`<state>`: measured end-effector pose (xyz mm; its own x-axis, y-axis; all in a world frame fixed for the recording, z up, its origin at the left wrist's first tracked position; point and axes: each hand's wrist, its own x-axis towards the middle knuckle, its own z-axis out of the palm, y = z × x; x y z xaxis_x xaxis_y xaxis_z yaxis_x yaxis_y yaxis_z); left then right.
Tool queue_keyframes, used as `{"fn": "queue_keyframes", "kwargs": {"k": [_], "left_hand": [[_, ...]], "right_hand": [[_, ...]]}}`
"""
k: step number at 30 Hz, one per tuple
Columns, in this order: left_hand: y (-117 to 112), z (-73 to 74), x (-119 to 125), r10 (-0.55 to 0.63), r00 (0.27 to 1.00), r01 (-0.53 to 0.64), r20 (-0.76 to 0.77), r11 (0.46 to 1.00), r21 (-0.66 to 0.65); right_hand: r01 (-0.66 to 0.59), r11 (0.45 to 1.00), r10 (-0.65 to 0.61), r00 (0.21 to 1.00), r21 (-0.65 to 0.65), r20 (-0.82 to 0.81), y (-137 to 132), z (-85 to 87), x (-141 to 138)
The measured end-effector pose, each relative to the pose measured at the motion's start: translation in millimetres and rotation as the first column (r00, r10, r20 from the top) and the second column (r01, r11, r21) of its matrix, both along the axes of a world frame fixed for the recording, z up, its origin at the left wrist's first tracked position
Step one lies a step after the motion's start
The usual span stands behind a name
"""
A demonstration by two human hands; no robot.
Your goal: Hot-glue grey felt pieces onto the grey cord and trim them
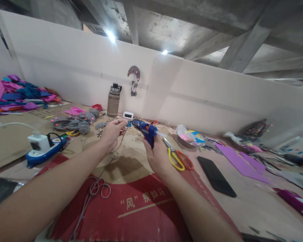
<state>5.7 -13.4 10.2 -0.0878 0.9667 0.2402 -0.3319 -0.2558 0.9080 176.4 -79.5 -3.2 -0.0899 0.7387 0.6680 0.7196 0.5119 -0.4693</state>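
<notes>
Your left hand [113,132] has thumb and fingers pinched together at the far part of the grey cord [94,189], which trails toward you over the red cardboard [141,222]; whether they grip anything else, I cannot tell. Your right hand [157,154] is wrapped around the handle of the blue glue gun [145,129], its nozzle pointing left, just beside your left fingertips. Scissors [173,151] lie near, to the right.
</notes>
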Motion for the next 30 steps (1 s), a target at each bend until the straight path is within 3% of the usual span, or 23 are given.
{"fn": "queue_keyframes", "kwargs": {"k": [30], "left_hand": [[1.4, -2.0, 1.0, -0.005, 0.999, 0.005, -0.033, 1.000, 0.011]], "right_hand": [[0.014, 1.000, -0.014, 0.999, 0.013, 0.038, -0.2, -1.0, -0.5]]}}
